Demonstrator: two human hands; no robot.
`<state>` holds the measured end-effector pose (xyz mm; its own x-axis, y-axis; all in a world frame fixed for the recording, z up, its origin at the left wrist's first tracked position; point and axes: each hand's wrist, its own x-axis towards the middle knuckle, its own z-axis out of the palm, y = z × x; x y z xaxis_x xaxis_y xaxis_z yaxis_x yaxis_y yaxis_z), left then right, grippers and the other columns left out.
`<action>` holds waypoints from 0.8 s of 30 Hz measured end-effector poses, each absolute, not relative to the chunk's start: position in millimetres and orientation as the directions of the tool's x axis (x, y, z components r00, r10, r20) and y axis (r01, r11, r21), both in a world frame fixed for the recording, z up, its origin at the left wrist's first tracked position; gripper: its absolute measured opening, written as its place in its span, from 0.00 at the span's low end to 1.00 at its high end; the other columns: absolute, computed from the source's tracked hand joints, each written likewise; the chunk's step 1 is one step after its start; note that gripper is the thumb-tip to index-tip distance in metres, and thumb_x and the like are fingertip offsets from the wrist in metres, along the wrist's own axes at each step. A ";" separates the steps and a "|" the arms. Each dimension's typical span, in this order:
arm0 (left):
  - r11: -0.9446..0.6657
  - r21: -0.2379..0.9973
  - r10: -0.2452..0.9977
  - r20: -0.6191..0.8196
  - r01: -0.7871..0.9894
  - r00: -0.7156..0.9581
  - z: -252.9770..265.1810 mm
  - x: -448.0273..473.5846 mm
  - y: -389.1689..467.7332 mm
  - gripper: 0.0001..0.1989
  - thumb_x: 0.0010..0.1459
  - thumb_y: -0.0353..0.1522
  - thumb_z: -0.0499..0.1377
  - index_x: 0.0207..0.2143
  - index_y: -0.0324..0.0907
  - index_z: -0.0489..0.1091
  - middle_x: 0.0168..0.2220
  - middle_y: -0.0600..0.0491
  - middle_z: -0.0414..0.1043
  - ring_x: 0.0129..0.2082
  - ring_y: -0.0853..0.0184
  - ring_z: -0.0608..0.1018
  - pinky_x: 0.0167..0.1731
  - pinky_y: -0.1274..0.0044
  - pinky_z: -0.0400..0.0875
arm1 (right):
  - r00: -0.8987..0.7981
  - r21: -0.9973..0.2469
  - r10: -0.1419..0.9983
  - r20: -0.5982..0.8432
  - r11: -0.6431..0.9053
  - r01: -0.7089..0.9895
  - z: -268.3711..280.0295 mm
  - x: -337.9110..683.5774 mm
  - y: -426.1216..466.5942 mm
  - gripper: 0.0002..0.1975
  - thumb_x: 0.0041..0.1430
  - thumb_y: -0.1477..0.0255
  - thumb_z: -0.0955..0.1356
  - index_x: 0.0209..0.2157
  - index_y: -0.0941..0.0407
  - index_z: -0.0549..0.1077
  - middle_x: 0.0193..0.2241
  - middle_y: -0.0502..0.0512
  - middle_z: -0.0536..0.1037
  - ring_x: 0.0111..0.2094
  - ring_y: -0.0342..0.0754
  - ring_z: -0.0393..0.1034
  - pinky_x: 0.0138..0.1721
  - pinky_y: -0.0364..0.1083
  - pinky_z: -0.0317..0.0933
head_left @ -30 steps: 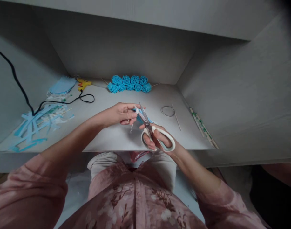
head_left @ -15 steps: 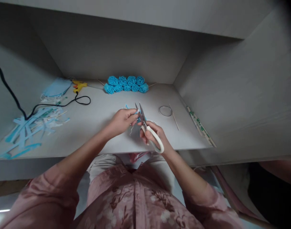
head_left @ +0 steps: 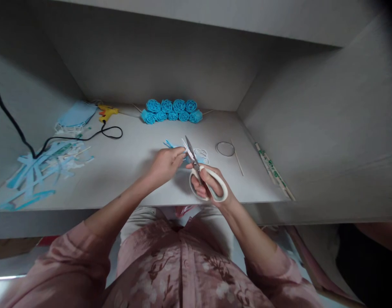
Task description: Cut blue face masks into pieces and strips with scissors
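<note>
My right hand (head_left: 212, 182) grips the white-handled scissors (head_left: 196, 164), fingers through the loops. The blades point away from me and stand slightly apart beside my left fingertips. My left hand (head_left: 167, 164) is closed in a pinch on a small pale-blue piece (head_left: 185, 157), mostly hidden by the fingers. Just beyond that hand, thin blue strips (head_left: 167, 144) stick out; whether they belong to the held piece I cannot tell. White elastic cord (head_left: 202, 153) lies looped behind the scissors, with light-blue material next to it.
Several blue crepe-like roses (head_left: 173, 115) sit in two rows at the back. On the left are a yellow glue gun (head_left: 108, 112), its black cord, face masks (head_left: 77, 115) and cut strips (head_left: 38, 171). A wire ring (head_left: 225, 149), thin stick (head_left: 237, 158) and wrapped sticks (head_left: 274, 171) lie right.
My right hand has turned and moved slightly right with the scissors, showing both handle loops. My left hand has shifted slightly left. More of the white cord now shows.
</note>
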<state>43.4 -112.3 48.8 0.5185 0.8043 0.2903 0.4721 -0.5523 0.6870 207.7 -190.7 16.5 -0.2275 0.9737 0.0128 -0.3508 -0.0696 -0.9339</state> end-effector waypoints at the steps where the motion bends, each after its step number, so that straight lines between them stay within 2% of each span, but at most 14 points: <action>1: -0.554 0.690 0.802 0.293 0.465 0.520 48.9 42.7 -112.6 0.13 0.60 0.33 0.48 0.22 0.42 0.57 0.18 0.59 0.57 0.21 0.72 0.61 0.25 0.79 0.52 | -0.235 -0.927 0.972 0.006 -0.082 -0.366 16.9 207.4 -191.2 0.24 0.55 0.54 0.70 0.45 0.58 0.72 0.20 0.45 0.64 0.15 0.35 0.51 0.13 0.38 0.44; 5: -0.550 0.730 0.799 0.318 0.405 0.511 45.6 43.8 -114.3 0.13 0.60 0.32 0.48 0.21 0.42 0.55 0.18 0.59 0.57 0.20 0.73 0.61 0.25 0.80 0.54 | -0.273 -0.898 0.962 -0.003 -0.123 -0.422 13.9 204.2 -190.4 0.24 0.56 0.54 0.69 0.46 0.57 0.72 0.20 0.45 0.64 0.15 0.35 0.49 0.13 0.37 0.44; 11: -0.499 0.777 0.843 0.333 0.384 0.423 32.2 54.8 -112.6 0.13 0.60 0.33 0.48 0.22 0.42 0.56 0.18 0.60 0.56 0.21 0.73 0.61 0.25 0.80 0.53 | -0.292 -0.805 0.956 0.016 -0.161 -0.572 10.6 193.9 -180.2 0.24 0.55 0.52 0.69 0.45 0.56 0.71 0.21 0.46 0.67 0.18 0.37 0.55 0.17 0.39 0.51; 19: -0.535 0.722 0.830 0.355 0.438 0.430 19.5 48.2 -101.2 0.14 0.61 0.33 0.48 0.22 0.41 0.56 0.18 0.59 0.55 0.21 0.73 0.60 0.25 0.79 0.52 | -0.319 -0.778 0.941 -0.115 -0.284 -0.560 7.6 193.4 -171.2 0.24 0.52 0.51 0.70 0.41 0.56 0.72 0.18 0.43 0.63 0.15 0.34 0.46 0.13 0.37 0.40; 24: -0.561 0.709 0.812 0.372 0.427 0.449 18.3 43.8 -99.6 0.13 0.61 0.32 0.48 0.22 0.41 0.58 0.18 0.59 0.55 0.21 0.73 0.61 0.25 0.79 0.52 | -0.320 -0.785 0.940 -0.117 -0.285 -0.550 5.3 190.7 -172.4 0.26 0.49 0.50 0.72 0.41 0.56 0.71 0.18 0.43 0.63 0.15 0.34 0.47 0.13 0.37 0.41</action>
<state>43.8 -99.6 18.3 0.4493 0.8120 0.3725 0.4266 -0.5613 0.7091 190.7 -172.4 5.3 -0.3201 0.9401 -0.1175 -0.5505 -0.2854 -0.7846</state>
